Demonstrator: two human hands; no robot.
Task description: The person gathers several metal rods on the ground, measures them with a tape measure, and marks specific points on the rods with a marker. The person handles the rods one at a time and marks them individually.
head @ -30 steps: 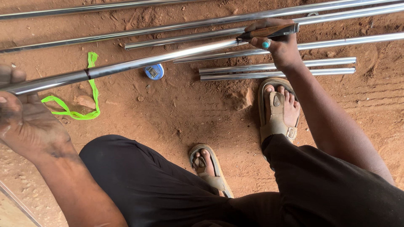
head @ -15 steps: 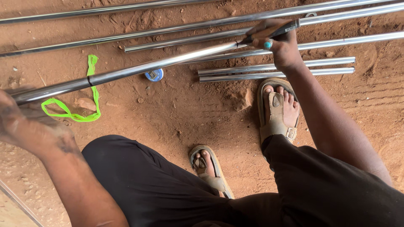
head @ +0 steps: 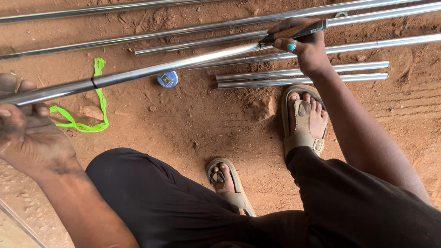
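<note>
Small round blue-and-white tape measure [head: 167, 79] with printed label face lies on red dirt ground [head: 193, 115], just below the raised pipe [head: 138, 73]. No other packages, signs, screens.

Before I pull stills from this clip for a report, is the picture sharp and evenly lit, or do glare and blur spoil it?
Head view: soft, even daylight, no hard shadows on the red dirt ground; bright streaks of glare run along the held metal pipe; the left hand near the lens looks slightly soft, while the right hand and its marker are crisp; the straight pipes show no obvious lens bending.

Black trousers [head: 183, 202], tan strapped sandals [head: 303, 121], turquoise ring [head: 291, 46].
</note>
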